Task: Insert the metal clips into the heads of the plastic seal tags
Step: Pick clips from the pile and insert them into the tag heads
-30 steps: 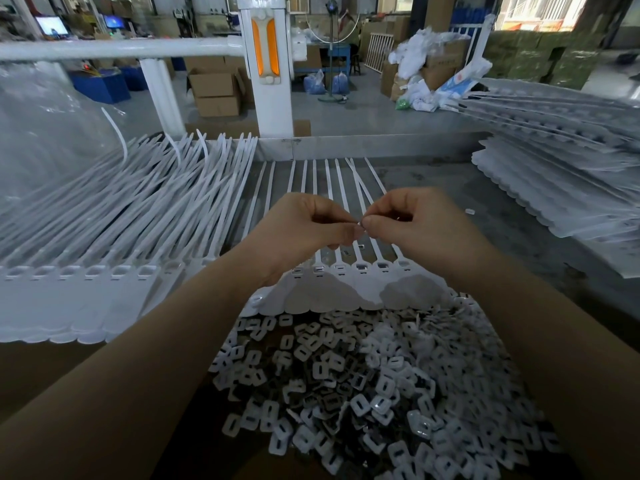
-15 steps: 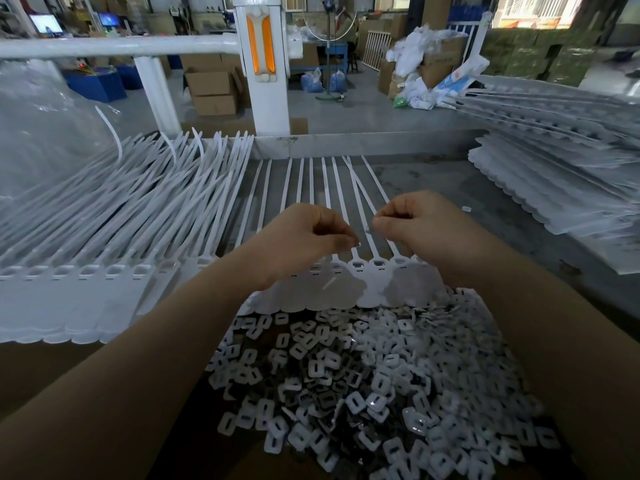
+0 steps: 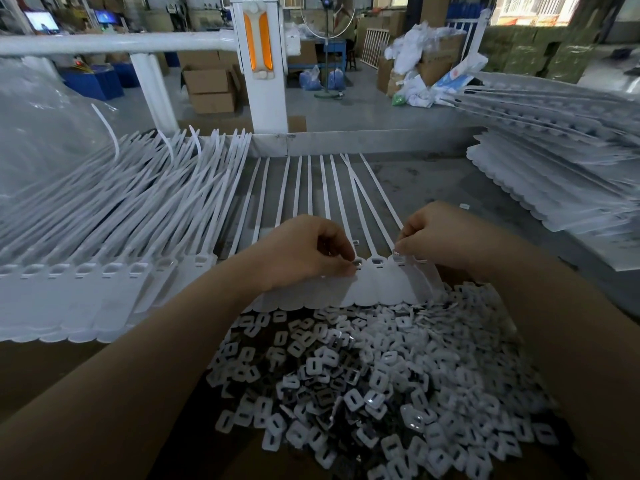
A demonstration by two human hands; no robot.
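1. At the middle of the worktop (image 3: 433,181), just beyond the heap of clips, lies the strip of seal tags (image 3: 374,289) I am working on, its flat white heads side by side and its tails running away from me toward the far edge.
2. My left hand (image 3: 304,252) is curled over the left part of that strip, thumb and forefinger pinching a small metal clip (image 3: 356,263) right at the slot of one tag head.
3. My right hand (image 3: 440,233) is curled at the right end of the strip, its fingertips pinching another shiny clip (image 3: 396,252) just above the head of the rightmost tag; that tag is tilted up on its edge.
4. Near me, between my forearms, the pile of loose clips (image 3: 381,386) spreads out, white plastic pieces mixed with darker metal ones, touching the near edge of the strip.
5. To the left sits a thick stack of tag strips (image 3: 104,271), tails fanning away to the far left.
6. On the far right another stack of tag strips (image 3: 554,188) lies flat, well apart from my hands.
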